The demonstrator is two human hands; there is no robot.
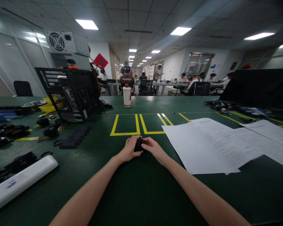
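Observation:
A small black object (138, 144) with a rounded outline is held just above or on the green table (136, 188), between both hands; its kind is too small and dark to make out. My left hand (129, 150) is wrapped round its left side, thumb toward me and fingers over the far side. From the right, my right hand (157, 150) pinches it with thumb and fingertips. The fingers hide much of the object. Just beyond the hands, yellow tape outlines (124, 134) mark the tabletop.
Printed sheets (202, 147) lie to the right. On the left stand an open computer case (70, 91) with power supplies (68, 44) on top, black cables (9, 130) and a white bar-shaped thing (25, 180). A white bottle (126, 95) stands ahead. Several people sit at farther tables.

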